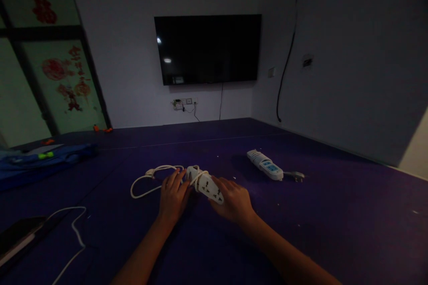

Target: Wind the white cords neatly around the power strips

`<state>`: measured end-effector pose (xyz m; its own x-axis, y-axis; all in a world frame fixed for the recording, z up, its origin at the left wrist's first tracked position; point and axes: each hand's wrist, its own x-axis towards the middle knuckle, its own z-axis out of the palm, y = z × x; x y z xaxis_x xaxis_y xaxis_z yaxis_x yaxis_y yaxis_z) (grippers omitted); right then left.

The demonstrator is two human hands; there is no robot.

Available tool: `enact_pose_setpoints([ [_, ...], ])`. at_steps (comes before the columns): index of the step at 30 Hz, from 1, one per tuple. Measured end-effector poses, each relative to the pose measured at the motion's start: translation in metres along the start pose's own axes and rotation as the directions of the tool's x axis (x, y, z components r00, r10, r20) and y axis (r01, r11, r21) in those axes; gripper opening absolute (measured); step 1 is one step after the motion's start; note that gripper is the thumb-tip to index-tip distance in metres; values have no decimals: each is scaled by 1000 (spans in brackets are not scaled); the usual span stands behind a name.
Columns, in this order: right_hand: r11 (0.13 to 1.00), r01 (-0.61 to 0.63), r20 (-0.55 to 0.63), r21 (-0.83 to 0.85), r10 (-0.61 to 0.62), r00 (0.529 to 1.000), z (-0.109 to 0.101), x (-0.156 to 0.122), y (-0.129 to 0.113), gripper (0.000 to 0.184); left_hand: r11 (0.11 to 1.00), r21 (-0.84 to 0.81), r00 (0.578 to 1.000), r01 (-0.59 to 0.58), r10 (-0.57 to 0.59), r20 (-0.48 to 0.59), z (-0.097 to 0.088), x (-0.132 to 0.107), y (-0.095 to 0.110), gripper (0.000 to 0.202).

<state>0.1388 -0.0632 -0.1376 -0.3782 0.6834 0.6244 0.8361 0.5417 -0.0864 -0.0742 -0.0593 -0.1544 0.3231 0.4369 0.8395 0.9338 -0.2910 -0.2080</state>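
A white power strip (pixel 210 188) is tilted in front of me, with its sockets facing up and toward me. My right hand (pixel 232 198) grips its right end, thumb and fingers around the edge. White cord (pixel 200 175) is wound about the strip's left part. By that left end my left hand (pixel 174 193) has its fingers bent onto the cord; their tips are partly hidden. The rest of the cord forms a loose loop (pixel 136 185) on the purple floor left of this hand, with its plug (pixel 150 173) at the loop's far side.
Beyond my right hand lies a second power strip (pixel 265 164) with blue sockets, its cord wrapped and plug (pixel 297 176) sticking out. A dark device (pixel 20 234) with a white cable (pixel 77 231) is at the left, blue cloth (pixel 43 162) behind it. A television (pixel 209 49) hangs ahead.
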Motion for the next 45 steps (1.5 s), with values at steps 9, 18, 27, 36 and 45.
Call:
enact_pose_setpoints([
  [9,960,278,-18,16,-278,960,-2,-6,-6,55,943,63,944,327,-324,-59,-6,-3,-27,25],
  [18,974,225,-306,15,-210,929,-4,-9,-4,49,916,87,916,392,-397,52,4,-11,-45,25],
  [27,984,-174,-230,29,176,957,-13,4,6,49,905,86,904,417,-422,62,-1,-7,-41,35],
  [36,999,33,203,5,-33,979,-16,9,10,58,805,120,813,581,-578,-62,-2,-9,-50,34],
  [45,920,388,153,49,-391,908,-9,4,12,61,721,79,722,688,-691,26,-5,-7,-47,35],
])
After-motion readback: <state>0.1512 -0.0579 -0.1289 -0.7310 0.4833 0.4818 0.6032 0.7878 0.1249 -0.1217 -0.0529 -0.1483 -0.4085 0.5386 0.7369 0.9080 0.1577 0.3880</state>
